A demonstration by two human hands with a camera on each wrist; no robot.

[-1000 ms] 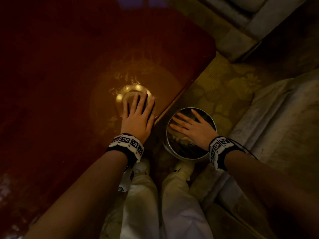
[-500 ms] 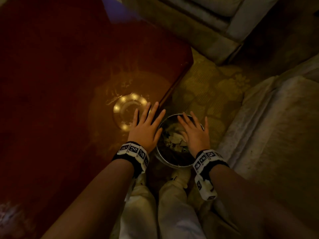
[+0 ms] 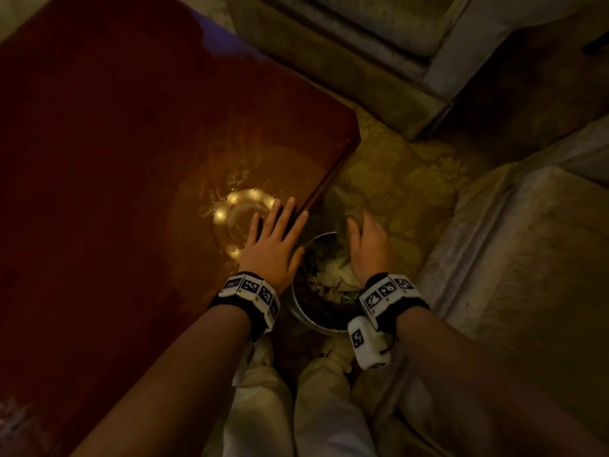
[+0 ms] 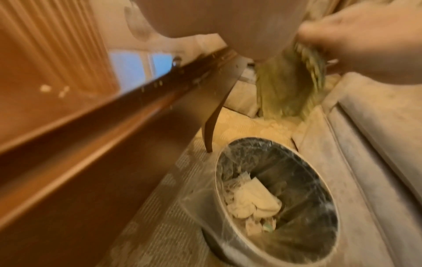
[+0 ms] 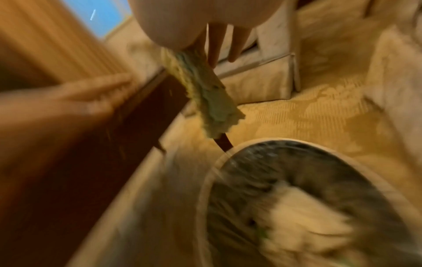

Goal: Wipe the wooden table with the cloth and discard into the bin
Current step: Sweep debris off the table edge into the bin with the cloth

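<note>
The dark red wooden table (image 3: 131,159) fills the left of the head view. My left hand (image 3: 280,222) lies flat on it, fingers straight, at the edge next to the bin. The round metal bin (image 3: 306,311) stands on the carpet between table and sofa, lined with clear plastic and holding crumpled white paper (image 4: 251,202). My right hand (image 3: 365,239) hovers over the bin's far rim and grips a yellow-green cloth (image 4: 292,86). The cloth (image 5: 205,94) hangs down from the fingers, above the bin (image 5: 297,189) and just beside the table corner.
A curved table leg (image 4: 212,130) stands just beyond the bin. A pale sofa (image 3: 527,291) runs along the right, close to the bin. Another upholstered seat (image 3: 379,44) sits at the back. Patterned carpet (image 3: 395,179) covers the floor. My knees (image 3: 296,407) are below the bin.
My right hand has moved forward from the middle of the bin to its far rim, and its fingers have curled. My left hand has slid right to the table's edge.
</note>
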